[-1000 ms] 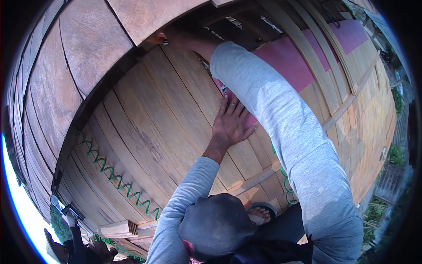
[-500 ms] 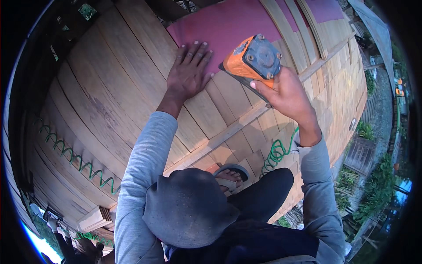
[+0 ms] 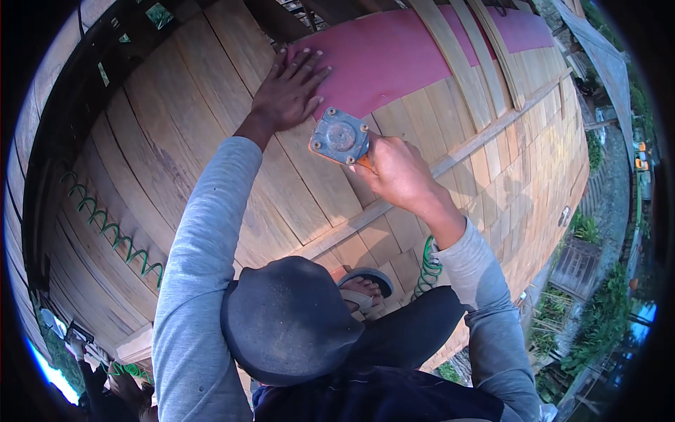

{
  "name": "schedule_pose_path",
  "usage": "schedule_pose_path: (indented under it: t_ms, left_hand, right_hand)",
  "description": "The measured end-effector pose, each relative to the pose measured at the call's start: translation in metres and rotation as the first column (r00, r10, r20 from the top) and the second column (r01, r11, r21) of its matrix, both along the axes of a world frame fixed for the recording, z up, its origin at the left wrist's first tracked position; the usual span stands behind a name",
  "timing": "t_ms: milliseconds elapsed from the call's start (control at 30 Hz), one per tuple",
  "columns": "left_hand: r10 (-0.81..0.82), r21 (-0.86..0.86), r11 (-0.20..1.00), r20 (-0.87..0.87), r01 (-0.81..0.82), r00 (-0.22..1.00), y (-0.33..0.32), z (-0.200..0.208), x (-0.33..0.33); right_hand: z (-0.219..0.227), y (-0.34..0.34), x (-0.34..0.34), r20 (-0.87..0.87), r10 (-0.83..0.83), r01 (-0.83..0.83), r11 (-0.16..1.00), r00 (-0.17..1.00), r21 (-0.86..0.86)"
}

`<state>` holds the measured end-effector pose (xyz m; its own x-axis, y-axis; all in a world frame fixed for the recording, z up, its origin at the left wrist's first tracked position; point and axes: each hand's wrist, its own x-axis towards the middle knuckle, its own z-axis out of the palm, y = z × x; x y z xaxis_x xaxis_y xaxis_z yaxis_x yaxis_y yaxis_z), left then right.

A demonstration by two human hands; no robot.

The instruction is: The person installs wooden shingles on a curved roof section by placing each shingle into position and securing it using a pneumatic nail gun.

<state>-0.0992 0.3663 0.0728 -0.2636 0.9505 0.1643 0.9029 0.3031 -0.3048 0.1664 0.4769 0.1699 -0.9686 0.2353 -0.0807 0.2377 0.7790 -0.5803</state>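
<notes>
My left hand [image 3: 287, 95] lies flat with its fingers spread, across the edge of a pink sheet [image 3: 401, 60] and the wooden shingles beside it. In my right hand [image 3: 402, 169] is an orange nail gun [image 3: 342, 138], gripped by its handle. The gun's grey, bolted end cap faces up. Its nose is hidden underneath, so I cannot tell whether it touches the wood. Just right of the left hand, the gun is over wooden shingles [image 3: 309, 186] near the sheet's lower edge.
A raised wooden batten [image 3: 351, 228] crosses the sloping shingles. Loose strips [image 3: 450, 63] lie over the sheet. Green coiled hoses run near my right forearm [image 3: 427, 271] and at left [image 3: 116, 239]. My sandalled foot [image 3: 367, 288] rests below the batten. Another person [image 3: 91, 380] is at lower left.
The nail gun has moved left and down in my right hand, close to my left hand, and is turned more upright. My left hand has shifted slightly left and up.
</notes>
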Motion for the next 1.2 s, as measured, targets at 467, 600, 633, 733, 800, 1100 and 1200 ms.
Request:
schedule_pose_path:
  t_ms: [467, 600, 633, 733, 800, 1100, 1200]
  left_hand:
    - [0.046, -0.059, 0.997, -0.023, -0.047, 0.999, 0.000, 0.004, 0.001]
    - [0.058, -0.076, 0.995, 0.009, -0.057, 0.998, -0.001, 0.006, 0.007]
    - [0.041, -0.058, 0.998, 0.026, -0.040, 0.999, -0.001, 0.007, 0.003]
    - [0.030, -0.052, 0.998, 0.044, -0.028, 0.999, 0.004, 0.006, 0.006]
    - [0.031, -0.066, 0.997, 0.003, -0.031, 1.000, 0.010, 0.005, 0.005]
    - [0.006, 0.100, 0.995, 0.021, -0.008, 1.000, -0.009, -0.004, 0.000]
    - [0.060, 0.207, 0.975, 0.119, -0.084, 0.991, 0.022, -0.007, 0.025]
  right_hand:
    - [-0.039, -0.006, 0.000, -0.046, 0.112, -0.104, 0.984, 0.993, 0.144]
    - [-0.038, -0.024, 0.002, -0.028, 0.114, -0.110, 0.989, 0.993, 0.102]
    - [-0.037, -0.032, 0.005, -0.076, 0.120, -0.114, 0.990, 0.990, 0.085]
    - [-0.049, -0.045, 0.002, -0.060, 0.114, -0.105, 0.985, 0.992, 0.137]
    - [-0.045, -0.045, 0.000, -0.083, 0.125, -0.110, 0.981, 0.989, 0.158]
    - [-0.031, -0.027, 0.144, -0.072, -0.299, 0.300, 0.954, 0.952, 0.006]
    - [-0.068, 0.011, 0.219, -0.002, -0.518, 0.518, 0.854, 0.855, 0.043]
